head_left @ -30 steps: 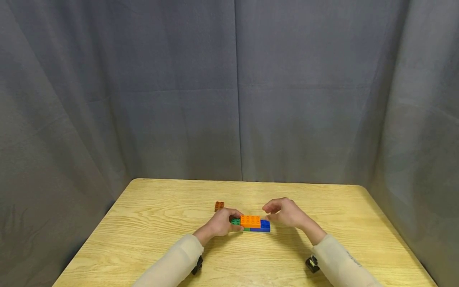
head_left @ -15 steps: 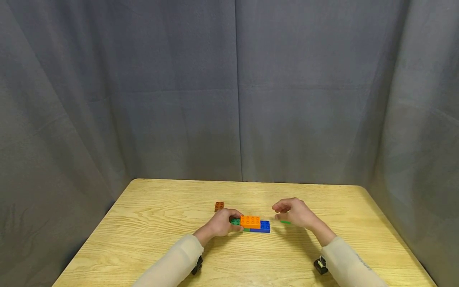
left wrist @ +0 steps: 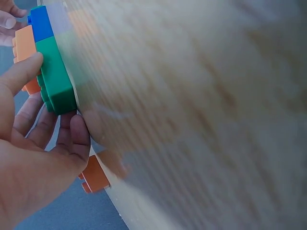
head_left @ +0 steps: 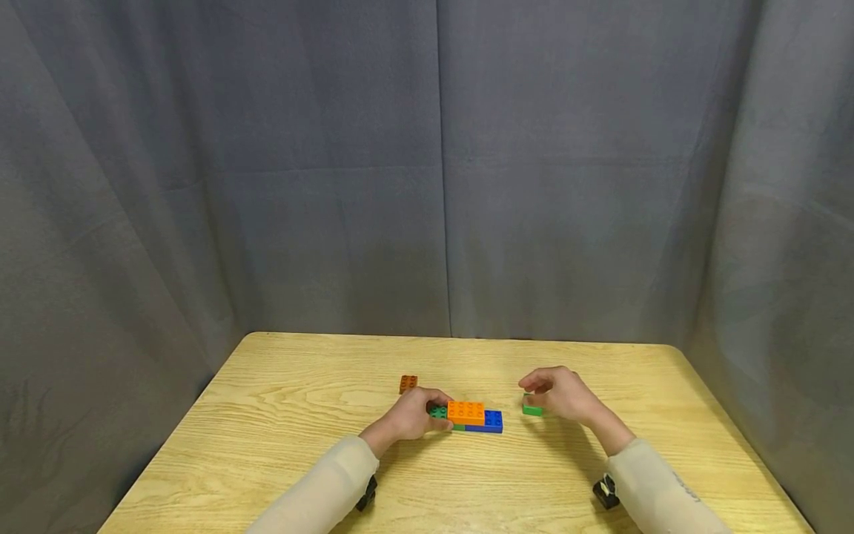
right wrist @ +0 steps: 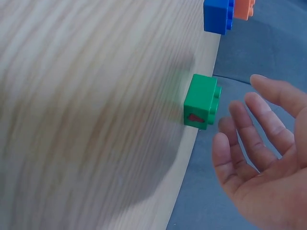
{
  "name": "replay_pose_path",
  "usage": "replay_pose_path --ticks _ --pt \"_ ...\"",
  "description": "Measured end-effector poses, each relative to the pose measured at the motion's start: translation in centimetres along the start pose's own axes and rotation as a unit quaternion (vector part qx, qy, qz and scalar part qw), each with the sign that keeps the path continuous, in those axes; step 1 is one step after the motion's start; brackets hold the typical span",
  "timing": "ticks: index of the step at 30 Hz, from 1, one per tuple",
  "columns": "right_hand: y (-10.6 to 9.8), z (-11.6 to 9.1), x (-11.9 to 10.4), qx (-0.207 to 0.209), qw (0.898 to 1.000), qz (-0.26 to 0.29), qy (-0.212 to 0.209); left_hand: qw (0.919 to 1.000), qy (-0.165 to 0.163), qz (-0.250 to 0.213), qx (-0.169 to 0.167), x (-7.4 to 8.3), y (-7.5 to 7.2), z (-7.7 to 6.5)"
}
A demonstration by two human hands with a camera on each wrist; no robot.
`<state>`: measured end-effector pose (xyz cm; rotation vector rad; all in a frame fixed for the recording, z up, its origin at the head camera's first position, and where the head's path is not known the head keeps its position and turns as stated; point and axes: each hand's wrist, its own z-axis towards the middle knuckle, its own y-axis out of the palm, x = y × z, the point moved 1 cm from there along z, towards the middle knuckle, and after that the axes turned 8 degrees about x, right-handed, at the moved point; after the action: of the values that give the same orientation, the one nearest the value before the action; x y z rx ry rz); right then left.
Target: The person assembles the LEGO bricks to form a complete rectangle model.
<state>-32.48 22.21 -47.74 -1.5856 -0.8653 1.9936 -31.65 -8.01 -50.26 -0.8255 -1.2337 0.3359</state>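
Note:
My left hand (head_left: pixel 412 414) grips a green brick (left wrist: pixel 55 79) between thumb and fingers. Joined onto this brick and the blue brick (head_left: pixel 494 422) to its right is an orange brick (head_left: pixel 465 411), which bridges the two from above. On the table to the right of these lies a small green brick (right wrist: pixel 199 93), studs up, with a reddish mark on one end. Over it, my right hand (head_left: pixel 563 394) hovers with relaxed, spread fingers and holds nothing. In the right wrist view a gap shows between its fingers and the small brick.
A small brown-orange brick (head_left: pixel 408 383) lies just beyond my left hand, close to its fingers. The wooden table (head_left: pixel 320 371) has rounded far corners. Grey curtains (head_left: pixel 333 185) stand around its back and sides.
My right hand has moved right, away from the blue brick, and the small green brick has come into view under it. The left hand and the joined bricks have stayed put.

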Motion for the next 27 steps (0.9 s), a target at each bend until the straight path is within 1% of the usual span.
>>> replay_pose_path --ticks 9,16,22,27 --pt "-0.1 0.1 1.0 0.002 1.000 -0.001 0.013 1.0000 0.002 -0.003 -0.002 0.0 -0.1 0.0" --pt "0.0 0.2 1.6 -0.005 1.000 0.004 0.024 1.0000 0.003 0.006 -0.003 -0.2 -0.1 0.1" --pt "0.2 0.2 1.9 -0.015 0.999 0.007 0.030 1.0000 -0.004 0.003 -0.002 -0.3 0.0 0.2" --pt "0.4 0.2 2.0 -0.017 0.999 0.004 0.043 1.0000 -0.002 0.000 -0.003 -0.5 0.1 0.2"
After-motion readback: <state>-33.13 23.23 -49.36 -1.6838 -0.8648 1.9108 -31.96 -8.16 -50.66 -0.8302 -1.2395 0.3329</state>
